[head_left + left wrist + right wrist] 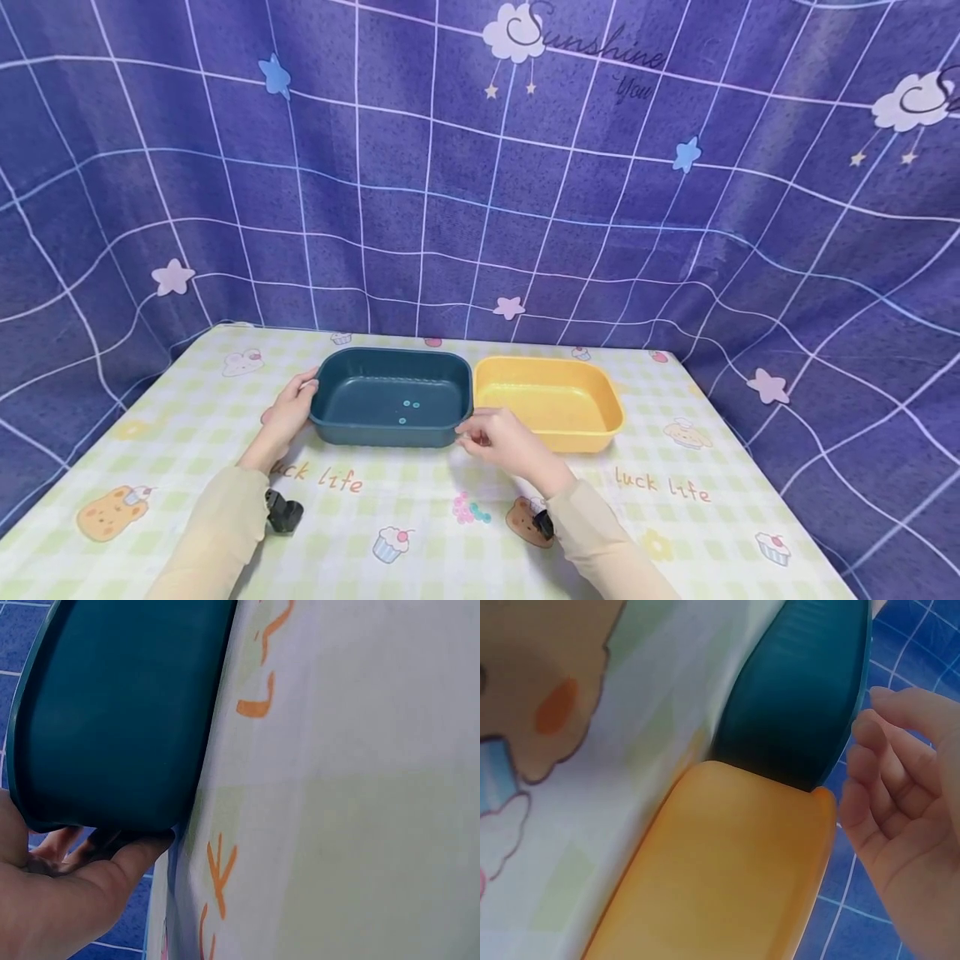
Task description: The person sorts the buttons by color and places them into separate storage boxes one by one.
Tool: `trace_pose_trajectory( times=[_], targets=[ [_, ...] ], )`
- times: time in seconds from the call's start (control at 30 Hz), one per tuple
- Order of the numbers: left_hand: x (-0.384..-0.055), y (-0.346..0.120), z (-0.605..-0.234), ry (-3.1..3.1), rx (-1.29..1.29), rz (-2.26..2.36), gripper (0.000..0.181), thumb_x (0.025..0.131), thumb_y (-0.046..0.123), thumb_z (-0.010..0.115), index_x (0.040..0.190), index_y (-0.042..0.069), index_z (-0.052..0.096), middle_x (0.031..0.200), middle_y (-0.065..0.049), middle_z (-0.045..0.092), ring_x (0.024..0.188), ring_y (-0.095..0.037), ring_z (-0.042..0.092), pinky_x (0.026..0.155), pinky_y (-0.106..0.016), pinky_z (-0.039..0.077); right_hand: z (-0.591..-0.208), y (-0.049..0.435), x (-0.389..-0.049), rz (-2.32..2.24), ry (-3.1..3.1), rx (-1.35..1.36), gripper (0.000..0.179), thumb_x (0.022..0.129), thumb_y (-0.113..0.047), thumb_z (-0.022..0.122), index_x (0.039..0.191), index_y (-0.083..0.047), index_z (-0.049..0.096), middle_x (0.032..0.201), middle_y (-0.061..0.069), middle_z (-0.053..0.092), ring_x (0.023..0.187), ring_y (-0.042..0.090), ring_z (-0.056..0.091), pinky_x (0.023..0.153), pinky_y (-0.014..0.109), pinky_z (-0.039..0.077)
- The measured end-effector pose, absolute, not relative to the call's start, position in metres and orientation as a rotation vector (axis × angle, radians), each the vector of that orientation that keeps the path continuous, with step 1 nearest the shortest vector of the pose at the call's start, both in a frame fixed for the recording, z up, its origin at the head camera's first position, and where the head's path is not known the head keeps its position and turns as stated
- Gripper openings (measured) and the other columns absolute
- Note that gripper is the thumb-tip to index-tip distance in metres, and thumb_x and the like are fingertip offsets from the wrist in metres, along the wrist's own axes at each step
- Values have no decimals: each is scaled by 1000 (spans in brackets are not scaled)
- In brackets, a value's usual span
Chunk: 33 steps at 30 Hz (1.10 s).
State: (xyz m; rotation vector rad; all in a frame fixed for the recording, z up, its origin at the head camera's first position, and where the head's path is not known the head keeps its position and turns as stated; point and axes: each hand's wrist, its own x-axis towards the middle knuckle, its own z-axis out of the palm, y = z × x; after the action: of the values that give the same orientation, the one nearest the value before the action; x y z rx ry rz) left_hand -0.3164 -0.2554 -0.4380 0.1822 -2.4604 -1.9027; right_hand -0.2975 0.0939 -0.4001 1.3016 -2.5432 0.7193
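Note:
A dark teal plastic bin [390, 435] stands on the table. My left hand [291, 410] rests against its left end; in the left wrist view the thumb [142, 851] lies along the end wall, and the other fingers are partly hidden. My right hand [498, 440] is at the bin's front right corner, fingers loosely bent. In the right wrist view its fingertips [866, 731] are close beside the rim, with nothing visible between them; whether they touch it I cannot tell. Several small light-teal round pieces [407, 403] lie inside the bin.
A yellow bin [577, 440] sits right beside the teal one. Nearer me on the checked tablecloth [420, 492] lies a small group of pink and teal pieces [467, 508]. A blue curtain [480, 200] with white grid lines hangs behind the table.

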Motion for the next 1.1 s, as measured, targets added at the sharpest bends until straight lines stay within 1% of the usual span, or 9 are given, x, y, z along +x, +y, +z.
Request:
trace_pose_trajectory(
  times=[0.1,0.27,0.43,0.63,0.83,1.0,1.1],
  targets=[
    [-317,-256,-438,-2465,172,-1898,54,103,32,20,151,10,11,154,-25,13,137,-44,25,103,-54,37,-401,97,-295,721,-2559,1292,15,88,-11,64,97,-2,72,68,-4,54,62,1,42,58,11,40],
    [-318,-256,-438,-2460,171,-1902,54,103,31,20,151,10,11,154,-25,13,136,-43,26,103,-55,37,-402,104,-288,721,-2581,1287,15,88,-13,64,98,-5,73,66,-6,49,62,0,40,56,10,38],
    [-318,-256,-438,-2454,180,-1922,53,103,31,20,152,12,10,154,-26,12,137,-43,25,104,-54,36,-405,109,-280,690,-2564,1297,13,86,-13,67,95,-5,73,65,-2,51,61,2,42,55,9,37],
    [-317,-255,-437,-2450,184,-1925,53,103,31,20,151,10,10,153,-26,13,137,-43,26,103,-53,36,-409,114,-273,671,-2578,1284,11,86,-14,67,90,-5,73,68,0,56,58,7,48,53,8,36],
    [-316,-255,-437,-2449,189,-1928,53,103,31,20,151,11,11,153,-27,14,137,-43,26,104,-54,36,-413,117,-268,714,-2627,1286,9,86,-13,66,88,-7,73,67,1,55,60,13,52,55,8,36],
    [-317,-255,-437,-2447,200,-1923,54,103,32,19,151,11,11,153,-26,15,136,-43,26,104,-53,36,-414,119,-264,721,-2604,1316,6,85,-11,67,86,-8,72,65,-3,53,60,11,52,55,8,37],
    [-317,-255,-437,-2445,200,-1924,53,103,31,19,151,11,11,153,-26,15,137,-42,26,104,-53,36,-414,121,-262,743,-2643,1304,8,86,-12,67,87,-7,72,68,-4,55,60,7,50,55,8,38]
  ],
)
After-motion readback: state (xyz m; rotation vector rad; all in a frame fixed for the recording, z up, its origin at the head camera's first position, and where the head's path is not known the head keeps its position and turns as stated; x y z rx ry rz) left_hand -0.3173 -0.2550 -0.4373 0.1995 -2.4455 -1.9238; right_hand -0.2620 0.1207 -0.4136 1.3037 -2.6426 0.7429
